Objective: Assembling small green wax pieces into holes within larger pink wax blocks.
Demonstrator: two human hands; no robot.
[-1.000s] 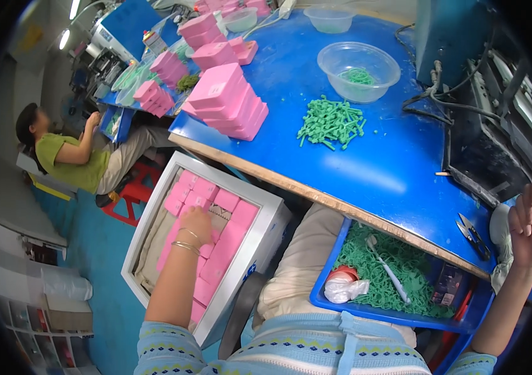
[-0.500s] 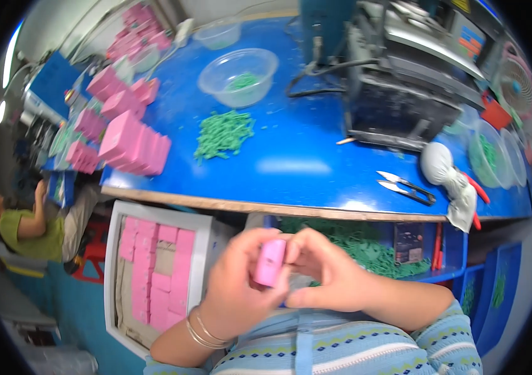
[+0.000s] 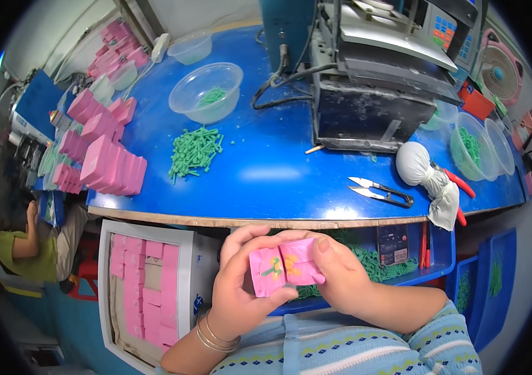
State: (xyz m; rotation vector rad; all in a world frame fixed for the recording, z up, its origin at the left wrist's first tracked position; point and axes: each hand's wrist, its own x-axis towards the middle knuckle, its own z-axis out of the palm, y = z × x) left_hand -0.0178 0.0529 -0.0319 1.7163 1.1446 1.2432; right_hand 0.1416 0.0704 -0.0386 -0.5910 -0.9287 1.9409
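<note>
My left hand [image 3: 231, 278] grips the left half of a pink rubber mold [image 3: 261, 284], thumb along its lower edge. Across a narrow gap, my right hand [image 3: 348, 278] pinches the other mold half [image 3: 299, 251] with the thumb on its face. Both inner faces are turned up toward me. A small green piece [image 3: 271, 270] lies in the left half, and yellowish marks surround the hollows on both. The fingers behind the mold are partly hidden. Below my hands is a blue drawer [image 3: 444, 262] holding many green pieces [image 3: 372, 265].
On the blue table [image 3: 266, 187] lie a green pile [image 3: 196, 153], thread snips [image 3: 381, 190], a white cloth pouch [image 3: 413, 164] and red-handled pliers [image 3: 463, 187]. Pink mold stacks [image 3: 113, 165] stand left, a clear bowl [image 3: 206, 94] behind. A white box [image 3: 185, 275] holds pink blocks. A black machine [image 3: 366, 112] stands at the back.
The pink mold, closed between my hands before, is now opened into two halves, showing the green piece inside. My right hand has taken one half. The view has shifted slightly right.
</note>
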